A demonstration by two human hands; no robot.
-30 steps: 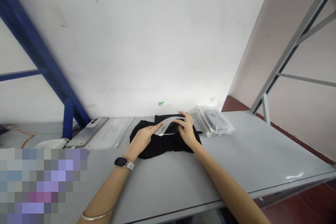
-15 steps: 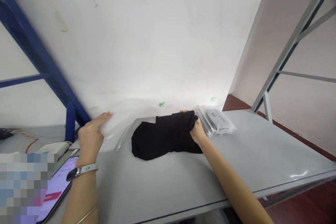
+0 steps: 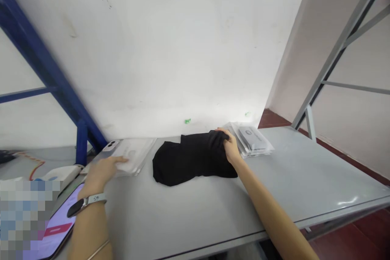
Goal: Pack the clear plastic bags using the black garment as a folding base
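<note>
A folded piece of black cloth (image 3: pixel 185 160) lies on the grey table, its kind unclear. At its right end, my right hand (image 3: pixel 230 146) is closed on a gathered edge of it, thumb and fingers pinching the fabric. My left hand (image 3: pixel 102 172), somewhat blurred, is at the near left side of a stack of clear plastic bags (image 3: pixel 137 156). Its fingers stretch out over the bags, and nothing shows in them. Behind this hand a phone (image 3: pixel 111 145) with a camera bump lies at the stack's left end.
More flat plastic packets (image 3: pixel 254 138) are stacked behind and to the right of the cloth. At the lower left lies a lit phone (image 3: pixel 57 227), beside a white device (image 3: pixel 62 174) and a blurred-out patch. A blue metal frame (image 3: pixel 67 101) and a white wall bound the table (image 3: pixel 183 215).
My left hand has come down and towards me, and the translucent sheet beside it no longer stands up. The right hand has bunched the cloth's edge more. The cloth stays in place.
</note>
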